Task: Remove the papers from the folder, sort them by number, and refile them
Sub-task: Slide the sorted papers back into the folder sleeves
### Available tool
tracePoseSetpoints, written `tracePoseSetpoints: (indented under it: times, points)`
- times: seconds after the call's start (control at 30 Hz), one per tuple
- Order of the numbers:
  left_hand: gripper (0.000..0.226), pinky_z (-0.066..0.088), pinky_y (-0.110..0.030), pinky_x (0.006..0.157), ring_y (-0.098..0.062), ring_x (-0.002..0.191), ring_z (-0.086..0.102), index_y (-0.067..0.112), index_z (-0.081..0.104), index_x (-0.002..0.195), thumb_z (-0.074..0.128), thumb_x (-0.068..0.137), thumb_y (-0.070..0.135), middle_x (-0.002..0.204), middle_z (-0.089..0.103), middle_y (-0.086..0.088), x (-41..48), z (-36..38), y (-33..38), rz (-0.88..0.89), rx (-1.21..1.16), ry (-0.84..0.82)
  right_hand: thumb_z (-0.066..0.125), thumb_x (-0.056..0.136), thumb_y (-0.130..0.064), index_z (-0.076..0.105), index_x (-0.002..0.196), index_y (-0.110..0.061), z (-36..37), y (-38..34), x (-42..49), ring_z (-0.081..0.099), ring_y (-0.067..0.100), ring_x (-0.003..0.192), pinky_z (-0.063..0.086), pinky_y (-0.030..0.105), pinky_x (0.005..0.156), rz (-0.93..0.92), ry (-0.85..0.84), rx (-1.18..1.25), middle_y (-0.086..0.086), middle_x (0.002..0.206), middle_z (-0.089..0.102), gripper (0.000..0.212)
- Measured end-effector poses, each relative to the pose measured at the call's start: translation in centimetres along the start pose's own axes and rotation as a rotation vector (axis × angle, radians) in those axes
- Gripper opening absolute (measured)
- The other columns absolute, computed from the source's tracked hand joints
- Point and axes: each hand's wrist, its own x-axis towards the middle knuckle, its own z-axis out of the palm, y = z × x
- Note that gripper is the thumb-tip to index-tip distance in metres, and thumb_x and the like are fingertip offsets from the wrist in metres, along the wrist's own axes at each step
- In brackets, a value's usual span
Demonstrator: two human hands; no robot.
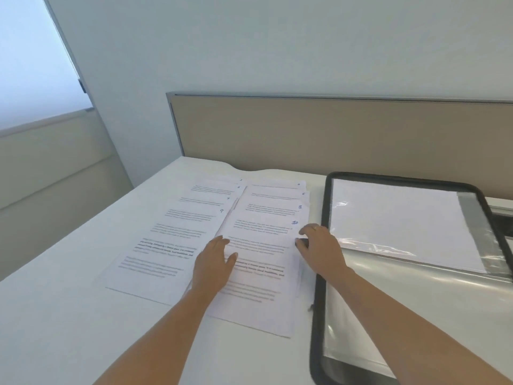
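Two fanned stacks of papers (163,245)

Bare desk (69,315) left of papers (166,245).

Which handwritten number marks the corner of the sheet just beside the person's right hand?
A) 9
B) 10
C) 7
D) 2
B: a blue 10 is written at the top right corner of a sheet in the right-hand pile, just above the fingertips of the right hand.
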Motion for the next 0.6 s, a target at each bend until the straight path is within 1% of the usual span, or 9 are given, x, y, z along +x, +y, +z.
tracePoseSetpoints:
  times: [0.1, 0.2, 0.3, 0.47, 0.6]
  points:
    - [0.044, 0.028, -0.030, 0.108, -0.014, 0.137, 0.032, 0.015, 0.044, 0.136, 0.049, 0.096, 0.033, 0.150, 0.034, 0.001, 2.4, -1.4, -4.1, -0.019, 0.007, -0.006, 0.048, 0.096, -0.027, 0.056, 0.122, -0.009, 2.0, -3.8, 2.6, 0.047, 0.021, 0.120, 0.038, 0.031, 0.097, -0.027, -0.049, 0.045, 0.004, 0.129, 0.054, 0.033]
    - [0.044, 0.028, -0.031, 0.108, -0.013, 0.137, 0.032, 0.016, 0.044, 0.136, 0.049, 0.096, 0.032, 0.151, 0.032, 0.002, 5.1, -2.6, -7.7, -0.034, 0.008, -0.025, 0.045, 0.097, -0.030, 0.053, 0.125, -0.012, 4.2, -7.3, 5.2, 0.043, 0.018, 0.124, 0.035, 0.029, 0.097, -0.027, -0.126, 0.048, 0.001, 0.132, 0.050, 0.034]
    - [0.045, 0.025, -0.031, 0.110, -0.014, 0.139, 0.028, 0.015, 0.042, 0.138, 0.048, 0.097, 0.032, 0.152, 0.031, 0.000, 8.1, -3.7, -10.4, -0.013, 0.033, -0.036, 0.045, 0.097, -0.030, 0.052, 0.125, -0.012, 6.1, -10.1, 7.8, 0.042, 0.018, 0.125, 0.033, 0.029, 0.098, -0.040, -0.182, 0.012, 0.001, 0.133, 0.049, 0.034]
    - [0.044, 0.027, -0.031, 0.108, -0.015, 0.138, 0.030, 0.014, 0.044, 0.136, 0.047, 0.097, 0.034, 0.150, 0.033, -0.002, 13.8, -4.3, -13.0, 0.045, 0.053, -0.039, 0.042, 0.098, -0.029, 0.050, 0.127, -0.013, 8.1, -13.5, 12.9, 0.042, 0.020, 0.124, 0.032, 0.028, 0.098, -0.040, -0.255, -0.051, 0.002, 0.136, 0.046, 0.035]
    - [0.045, 0.027, -0.033, 0.110, -0.014, 0.140, 0.028, 0.015, 0.044, 0.137, 0.044, 0.097, 0.036, 0.151, 0.032, -0.002, 18.4, -3.7, -13.2, 0.119, 0.100, -0.054, 0.044, 0.097, -0.026, 0.050, 0.127, -0.011, 9.4, -13.8, 17.6, 0.042, 0.021, 0.125, 0.032, 0.029, 0.099, -0.019, -0.284, -0.066, 0.005, 0.136, 0.046, 0.034]
